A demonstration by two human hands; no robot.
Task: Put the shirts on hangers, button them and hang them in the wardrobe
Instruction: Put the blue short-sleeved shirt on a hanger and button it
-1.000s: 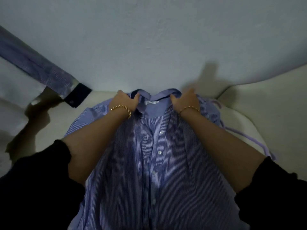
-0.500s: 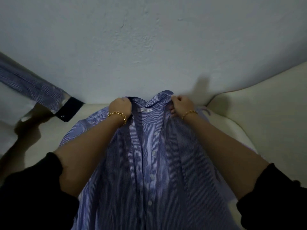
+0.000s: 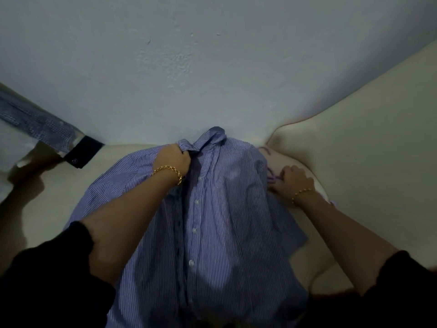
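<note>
One pale, rough wall (image 3: pixel 212 67) fills the far half of the view; below it a cream cushioned surface (image 3: pixel 366 162) spreads from left to right and rises in a padded edge on the right; a blue-and-white striped shirt (image 3: pixel 224 221) lies front-up on the middle of this surface, its collar (image 3: pixel 208 137) at the far end against the wall and its hem running off the near edge; its two front panels overlap, though whether any button is fastened cannot be told; two bare forearms in black sleeves reach in from the near corners; at the far left a checked sleeve (image 3: pixel 35 121) of another shirt slants down, ending in a dark cuff (image 3: pixel 82 151) that rests on the cream surface, well apart from the striped shirt; the left hand (image 3: pixel 173 157) is clenched on the left side of the collar, bunching the cloth; the right hand (image 3: pixel 295 181) sits just beside the shirt's right shoulder, fingers curled round a purple hanger (image 3: pixel 274 178) partly hidden under the cloth; each wrist wears a gold chain bracelet (image 3: pixel 169 170); white buttons (image 3: pixel 196 202) dot the placket
</note>
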